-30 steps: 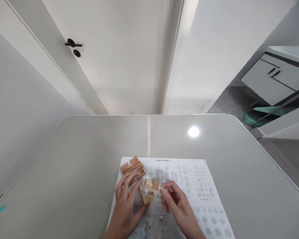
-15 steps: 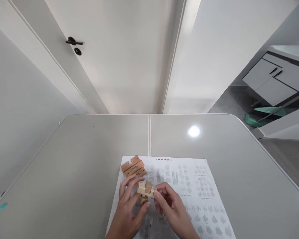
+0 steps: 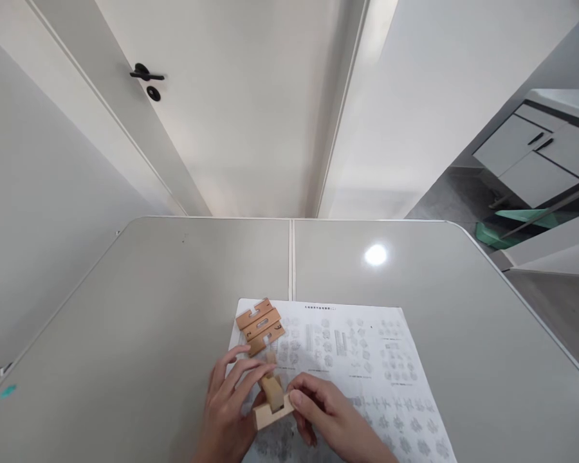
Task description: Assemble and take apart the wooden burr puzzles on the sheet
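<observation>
Above the printed sheet, my right hand (image 3: 330,411) pinches one end of a pale notched wooden puzzle piece (image 3: 266,417) between thumb and fingers. A second wooden piece (image 3: 273,389) stands in its notch, tilted away from me. My left hand (image 3: 234,399) curls round the left side of these pieces, fingertips on the far part and the thumb mostly hidden. Just beyond my left fingers lie several flat brown wooden pieces (image 3: 262,323) with slots and black numbers, side by side on the sheet's far left corner.
The white sheet (image 3: 367,360), printed with rows of small puzzle diagrams, lies on a grey table (image 3: 174,308) with a centre seam. A white door (image 3: 241,116) stands behind the table. A cabinet (image 3: 535,145) and green bins (image 3: 496,236) are at the right.
Both hands have come nearer to me with the notched piece, which has turned so its left end points towards me. The left fingers have closed in on the pieces. The numbered pieces stay put.
</observation>
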The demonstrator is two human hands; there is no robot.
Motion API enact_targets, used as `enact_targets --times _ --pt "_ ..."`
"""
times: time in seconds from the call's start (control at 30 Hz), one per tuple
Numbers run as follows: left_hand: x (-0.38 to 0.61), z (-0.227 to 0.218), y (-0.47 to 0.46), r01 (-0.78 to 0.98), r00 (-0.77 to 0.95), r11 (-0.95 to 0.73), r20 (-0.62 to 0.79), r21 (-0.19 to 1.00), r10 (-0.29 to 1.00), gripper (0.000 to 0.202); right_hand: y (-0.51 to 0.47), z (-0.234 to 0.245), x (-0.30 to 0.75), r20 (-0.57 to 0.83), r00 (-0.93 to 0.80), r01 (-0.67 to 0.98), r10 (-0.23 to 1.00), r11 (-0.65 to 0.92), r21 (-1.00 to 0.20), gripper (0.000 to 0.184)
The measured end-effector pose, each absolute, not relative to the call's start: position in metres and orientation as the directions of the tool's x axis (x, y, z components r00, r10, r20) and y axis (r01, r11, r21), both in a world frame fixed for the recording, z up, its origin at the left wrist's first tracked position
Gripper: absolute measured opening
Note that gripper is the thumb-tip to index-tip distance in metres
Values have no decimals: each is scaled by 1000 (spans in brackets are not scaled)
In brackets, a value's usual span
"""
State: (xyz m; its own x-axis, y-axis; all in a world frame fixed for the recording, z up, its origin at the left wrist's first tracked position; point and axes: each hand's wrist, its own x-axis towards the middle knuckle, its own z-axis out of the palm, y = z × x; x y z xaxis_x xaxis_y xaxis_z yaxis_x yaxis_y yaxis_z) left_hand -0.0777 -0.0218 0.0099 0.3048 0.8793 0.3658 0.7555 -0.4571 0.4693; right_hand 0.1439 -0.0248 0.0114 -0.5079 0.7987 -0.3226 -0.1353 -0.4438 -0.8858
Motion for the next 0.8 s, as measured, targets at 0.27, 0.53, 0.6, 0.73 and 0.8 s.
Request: enact_targets --times 0.27,0.53,0.6,0.73,0.8 --pt "-76 14 -31 743 298 -509 466 435 833 31 -16 25 155 -339 -613 22 714 -414 -910 39" --pt "-84 9 -29 805 126 -351 440 477 889 14 -27 33 145 -409 -608 162 681 -398 -903 13" --pt "-89 8 -29 834 96 -278 372 476 923 23 -32 30 139 -384 -587 178 713 -349 -920 15" --pt "-95 3 -37 893 15 -117 232 435 973 39 -36 15 136 -259 -359 229 897 -184 -956 29" --pt "-95 1 -42 917 -38 -35 176 398 984 43 -35 6 138 -230 -221 275 948 -166 -947 36"
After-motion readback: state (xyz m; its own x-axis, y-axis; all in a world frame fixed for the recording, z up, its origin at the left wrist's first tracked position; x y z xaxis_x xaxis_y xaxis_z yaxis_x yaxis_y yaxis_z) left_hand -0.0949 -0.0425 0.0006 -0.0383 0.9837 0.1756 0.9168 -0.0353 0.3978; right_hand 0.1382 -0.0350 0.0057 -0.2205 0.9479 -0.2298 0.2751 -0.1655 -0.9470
